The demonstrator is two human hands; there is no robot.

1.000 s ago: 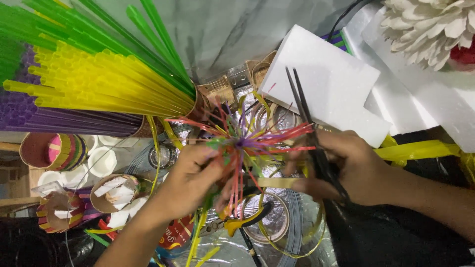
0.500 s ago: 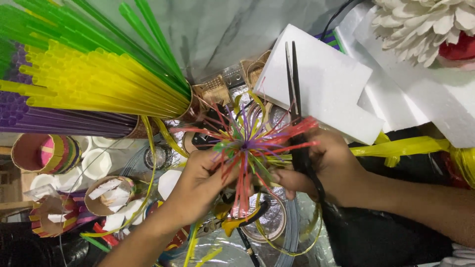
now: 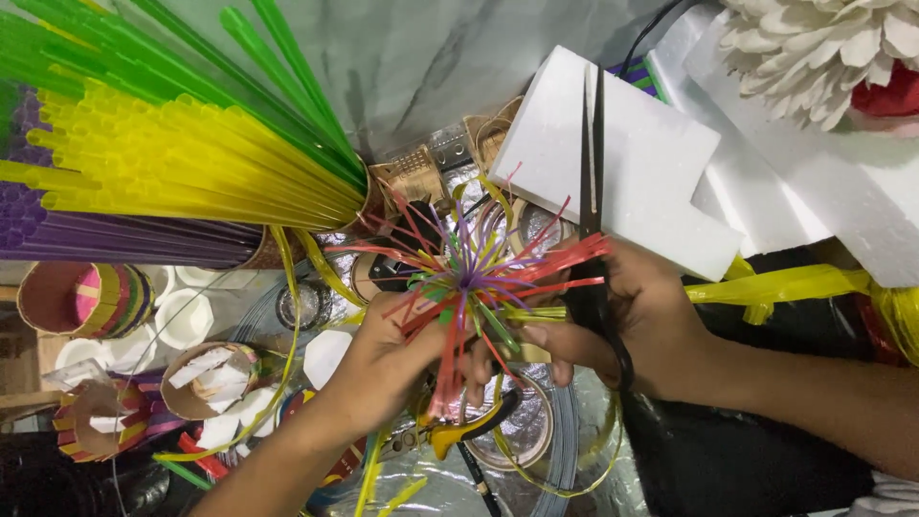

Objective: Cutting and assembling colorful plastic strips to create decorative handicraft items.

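Plastic strips in red, purple, green and yellow fan out from a small burst of cut straws (image 3: 474,282), pinched at its centre by the fingers of the left hand (image 3: 383,359). The right hand (image 3: 637,325) closes around the handles of black scissors (image 3: 592,182), whose blades point away over a white foam block (image 3: 622,163). Crowding the surface: a sheaf of yellow, green and purple straws (image 3: 172,163) to the left, paper cups (image 3: 91,299) below it, yellow-handled pliers (image 3: 459,431) under the hands, a white paper flower (image 3: 823,48) at far right.
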